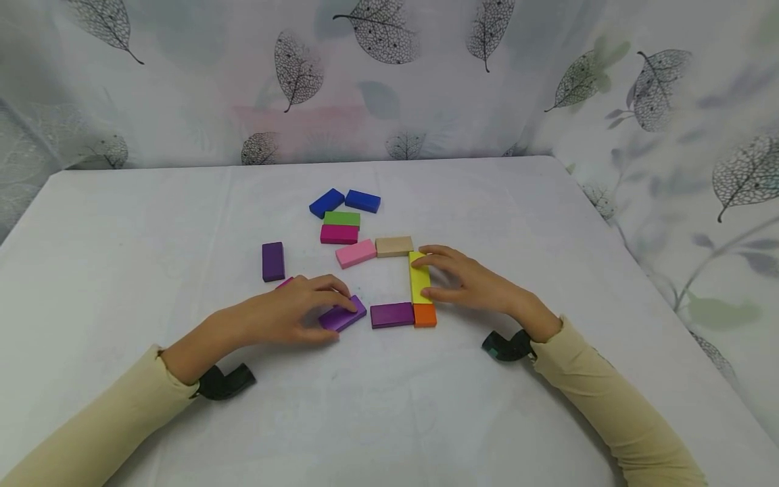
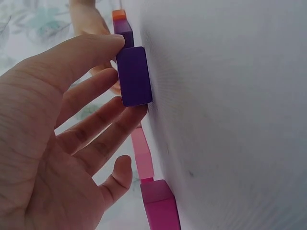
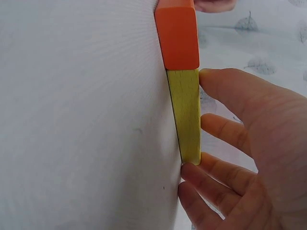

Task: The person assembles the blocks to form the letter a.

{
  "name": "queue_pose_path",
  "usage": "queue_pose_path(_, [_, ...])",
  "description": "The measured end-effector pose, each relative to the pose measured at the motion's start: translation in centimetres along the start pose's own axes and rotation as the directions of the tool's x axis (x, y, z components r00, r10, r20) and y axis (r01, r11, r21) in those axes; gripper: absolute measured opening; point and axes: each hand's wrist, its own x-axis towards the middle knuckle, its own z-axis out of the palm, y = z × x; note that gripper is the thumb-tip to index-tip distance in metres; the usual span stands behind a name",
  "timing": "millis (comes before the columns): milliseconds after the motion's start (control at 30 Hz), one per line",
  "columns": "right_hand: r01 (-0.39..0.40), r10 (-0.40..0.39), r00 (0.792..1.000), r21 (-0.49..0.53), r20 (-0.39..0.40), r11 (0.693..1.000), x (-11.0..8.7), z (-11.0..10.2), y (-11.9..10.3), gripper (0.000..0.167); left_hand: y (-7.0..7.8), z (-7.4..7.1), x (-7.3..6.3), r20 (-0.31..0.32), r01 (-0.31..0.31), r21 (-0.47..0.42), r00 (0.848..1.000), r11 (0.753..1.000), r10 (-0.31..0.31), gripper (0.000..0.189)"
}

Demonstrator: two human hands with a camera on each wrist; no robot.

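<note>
My left hand (image 1: pixel 304 308) pinches a purple block (image 1: pixel 343 314) between thumb and fingers. In the left wrist view the block's end face (image 2: pixel 134 76) shows beside the thumb tip. A second purple block (image 1: pixel 392 315) lies just right of it, touching an orange block (image 1: pixel 425 315). From the orange block a yellow block (image 1: pixel 420 279) runs away toward the back. My right hand (image 1: pixel 465 281) rests its thumb and fingertips on the yellow block, fingers spread, as the right wrist view also shows. A magenta block (image 1: pixel 284 283) is mostly hidden behind the left hand.
A tan block (image 1: pixel 394 246) and a pink block (image 1: pixel 356 253) lie beyond the hands. Farther back are magenta (image 1: pixel 339 234), green (image 1: pixel 342 218) and two blue blocks (image 1: pixel 362 201). A dark purple block (image 1: pixel 273 262) stands left on the white-covered table (image 1: pixel 152 250).
</note>
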Motion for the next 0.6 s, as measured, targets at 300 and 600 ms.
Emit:
queue_pose_path(300, [-0.008, 0.008, 1.000, 0.012, 0.001, 1.000, -0.03, 0.04, 0.03, 0.049, 0.04, 0.21, 0.29, 0.003, 0.000, 0.017, 1.000, 1.000, 0.000, 0.036])
queue_pose_path(600, [0.001, -0.001, 1.000, 0.014, -0.002, 1.000, -0.05, 0.06, -0.03, 0.049, 0.14, 0.38, 0.43, -0.007, -0.009, 0.045, 1.000, 0.999, 0.009, 0.037])
